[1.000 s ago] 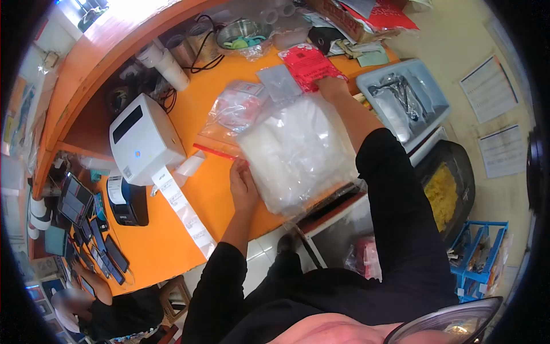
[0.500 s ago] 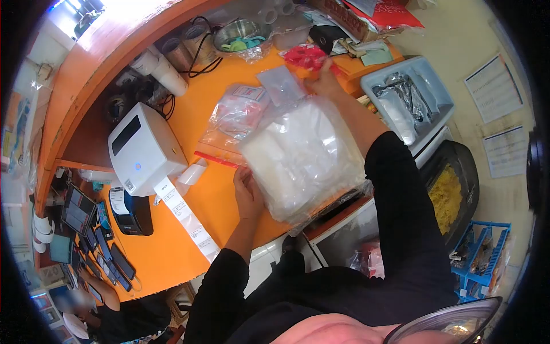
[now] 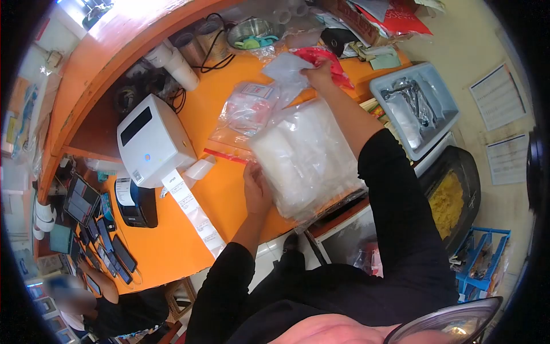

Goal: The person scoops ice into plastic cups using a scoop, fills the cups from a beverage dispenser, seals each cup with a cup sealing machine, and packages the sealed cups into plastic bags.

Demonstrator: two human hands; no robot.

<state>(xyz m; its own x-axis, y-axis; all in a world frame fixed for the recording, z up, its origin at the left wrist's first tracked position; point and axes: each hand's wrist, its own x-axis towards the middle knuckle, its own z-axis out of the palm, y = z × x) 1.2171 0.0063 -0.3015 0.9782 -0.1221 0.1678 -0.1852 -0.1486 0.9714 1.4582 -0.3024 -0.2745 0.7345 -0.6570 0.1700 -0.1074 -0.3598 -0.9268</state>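
Note:
A stack of clear plastic bags (image 3: pixel 309 155) lies on the orange counter in front of me. My right hand (image 3: pixel 319 75) reaches past its far side, fingers pinched on a small translucent plastic bag (image 3: pixel 288 70) that is crumpled and partly lifted. Just beyond that hand lies a red plastic bag (image 3: pixel 338 71). My left hand (image 3: pixel 256 186) rests at the left edge of the stack, fingers loosely curled, with nothing seen in it. Left of the small bag is a clear packet with a printed label (image 3: pixel 249 106), on a red-edged clear bag (image 3: pixel 229 150).
A white label printer (image 3: pixel 154 140) with a strip of printed labels (image 3: pixel 195 215) stands to the left, beside a black printer (image 3: pixel 134 200) and several phones (image 3: pixel 114 246). At right are a blue tray of wrapped cutlery (image 3: pixel 409 109) and a black tub (image 3: pixel 452 195). Another person (image 3: pixel 114 309) sits lower left.
My right hand has closed on the small translucent bag, which was lying flat and is now crumpled and raised. The left hand stays by the stack. The whole view has shifted slightly.

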